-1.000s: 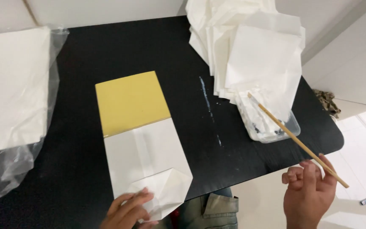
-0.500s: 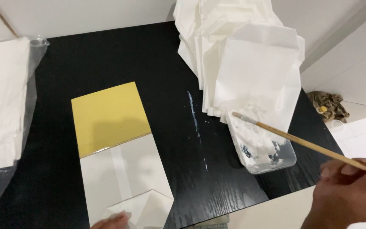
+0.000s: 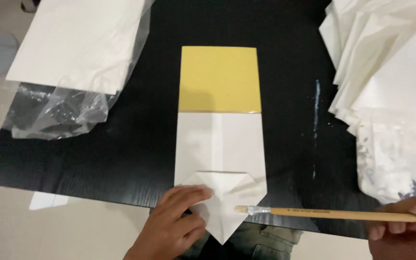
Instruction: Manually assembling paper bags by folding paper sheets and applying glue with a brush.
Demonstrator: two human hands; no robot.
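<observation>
A: Centrally, what lies on the black table (image 3: 136, 144)?

B: A folded white paper bag (image 3: 220, 159), lengthwise toward the viewer, with a yellow card (image 3: 219, 79) protruding from its far end. Its near end is folded into a point (image 3: 222, 212) that overhangs the table's near edge.

A: How do the hands stand?

B: Left hand (image 3: 172, 226): fingers loosely spread, lying flat on the left side of the pointed flap, pressing it down. Right hand (image 3: 405, 231): at the lower right corner, fingers closed around the handle end of a wooden brush (image 3: 323, 213). The brush lies nearly level; its pale bristles (image 3: 243, 209) touch the right edge of the pointed flap.

A: And at the margins?

B: Far left: a stack of white sheets (image 3: 73, 43) partly inside a clear plastic wrap (image 3: 58, 108). Right: a fanned pile of white bags (image 3: 391, 62); below it, a clear tray with white paste (image 3: 386, 159), close to the right hand. A streak of dried paste (image 3: 316, 110) marks the table between the central bag and the pile.
</observation>
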